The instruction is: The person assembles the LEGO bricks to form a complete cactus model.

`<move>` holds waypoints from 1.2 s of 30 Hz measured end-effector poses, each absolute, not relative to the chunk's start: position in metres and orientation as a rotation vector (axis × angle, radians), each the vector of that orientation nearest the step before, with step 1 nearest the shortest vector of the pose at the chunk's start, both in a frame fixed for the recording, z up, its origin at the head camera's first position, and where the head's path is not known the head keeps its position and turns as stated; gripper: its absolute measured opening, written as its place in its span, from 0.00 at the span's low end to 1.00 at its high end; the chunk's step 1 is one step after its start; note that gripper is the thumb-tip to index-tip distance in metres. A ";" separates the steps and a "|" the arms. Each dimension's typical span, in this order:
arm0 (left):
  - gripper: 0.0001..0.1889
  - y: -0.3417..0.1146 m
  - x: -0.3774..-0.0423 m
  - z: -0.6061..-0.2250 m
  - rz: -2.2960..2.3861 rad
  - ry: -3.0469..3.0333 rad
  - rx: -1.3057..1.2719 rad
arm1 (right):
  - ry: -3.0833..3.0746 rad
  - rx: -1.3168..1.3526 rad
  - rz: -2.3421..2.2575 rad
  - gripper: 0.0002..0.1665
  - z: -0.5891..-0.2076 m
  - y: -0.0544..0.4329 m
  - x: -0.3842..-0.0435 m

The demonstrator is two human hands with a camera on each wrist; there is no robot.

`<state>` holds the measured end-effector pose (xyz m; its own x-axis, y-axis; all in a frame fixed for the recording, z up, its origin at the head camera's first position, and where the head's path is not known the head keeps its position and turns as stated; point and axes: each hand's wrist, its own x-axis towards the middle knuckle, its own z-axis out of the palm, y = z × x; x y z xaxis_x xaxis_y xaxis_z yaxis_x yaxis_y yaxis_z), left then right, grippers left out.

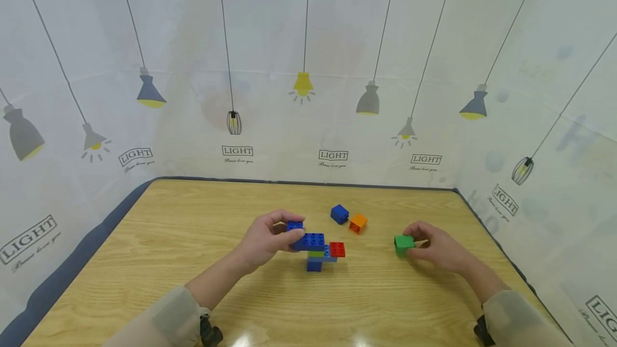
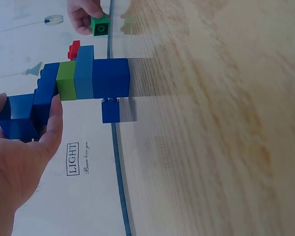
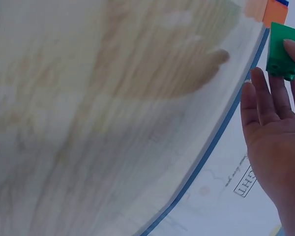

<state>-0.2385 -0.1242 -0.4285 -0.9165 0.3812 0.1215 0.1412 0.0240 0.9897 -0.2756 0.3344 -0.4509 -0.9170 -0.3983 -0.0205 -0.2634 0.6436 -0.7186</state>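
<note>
My left hand (image 1: pixel 267 240) grips the top of a stacked brick model at the table's middle, thumb and fingers around its upper blue brick (image 2: pixel 18 117). Beneath that brick lies a longer blue brick (image 1: pixel 312 241), then a lime green brick (image 2: pixel 67 80), a light blue brick (image 2: pixel 84 73) and a blue brick (image 1: pixel 314 266) at the foot. A red brick (image 1: pixel 337 249) sits on the light blue one's right end. Off to the right, my right hand (image 1: pixel 437 248) pinches a green brick (image 1: pixel 404 244) between thumb and fingers, its studs facing the fingers in the right wrist view.
Behind the model, a loose blue brick (image 1: pixel 339 214) and an orange brick (image 1: pixel 358 224) lie close together on the wooden table (image 1: pixel 217 197). A pale curtain (image 1: pixel 270 122) printed with lamps surrounds the table's far and side edges.
</note>
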 end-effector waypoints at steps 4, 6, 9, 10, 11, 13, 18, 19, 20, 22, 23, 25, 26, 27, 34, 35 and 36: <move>0.19 -0.125 -0.238 -0.428 2.014 2.104 0.551 | 2.677 -0.578 -1.197 0.24 -0.446 0.322 -0.273; 0.19 -0.125 -0.238 -0.428 2.016 2.103 0.554 | 2.662 -0.610 -1.243 0.25 -0.443 0.315 -0.271; 0.20 -0.125 -0.238 -0.428 2.016 2.102 0.555 | 2.652 -0.686 -1.304 0.27 -0.439 0.304 -0.267; 0.20 -0.125 -0.239 -0.428 2.015 2.102 0.553 | 2.645 -0.710 -1.321 0.27 -0.438 0.300 -0.266; 0.20 -0.125 -0.239 -0.428 2.015 2.103 0.549 | 2.641 -0.731 -1.326 0.27 -0.437 0.296 -0.265; 0.19 -0.124 -0.239 -0.428 2.015 2.103 0.540 | 2.650 -0.767 -1.318 0.27 -0.434 0.289 -0.262; 0.19 -0.124 -0.238 -0.428 2.016 2.104 0.541 | 2.640 -0.786 -1.324 0.29 -0.431 0.271 -0.258; 0.19 -0.124 -0.238 -0.428 2.016 2.104 0.545 | 2.623 -0.782 -1.340 0.29 -0.430 0.267 -0.258; 0.19 -0.124 -0.238 -0.428 2.016 2.103 0.548 | 2.605 -0.778 -1.358 0.28 -0.429 0.263 -0.257; 0.19 -0.124 -0.238 -0.428 2.015 2.103 0.550 | 2.578 -0.772 -1.381 0.27 -0.428 0.256 -0.256; 0.20 -0.124 -0.238 -0.427 2.014 2.103 0.554 | 2.566 -0.774 -1.389 0.27 -0.427 0.252 -0.255; 0.20 -0.124 -0.238 -0.427 2.014 2.100 0.549 | 2.556 -0.790 -1.389 0.25 -0.426 0.245 -0.254; 0.20 -0.124 -0.238 -0.427 2.015 2.098 0.548 | 2.555 -0.799 -1.383 0.24 -0.426 0.242 -0.253; 0.20 -0.124 -0.238 -0.427 2.016 2.098 0.547 | 2.554 -0.808 -1.381 0.24 -0.426 0.239 -0.253; 0.20 -0.124 -0.238 -0.427 2.022 2.095 0.552 | 2.565 -0.843 -1.393 0.24 -0.428 0.222 -0.250; 0.20 -0.124 -0.238 -0.427 2.021 2.096 0.553 | 2.568 -0.852 -1.399 0.24 -0.428 0.220 -0.250; 0.19 -0.124 -0.238 -0.427 2.021 2.096 0.555 | 2.567 -0.862 -1.407 0.24 -0.428 0.218 -0.250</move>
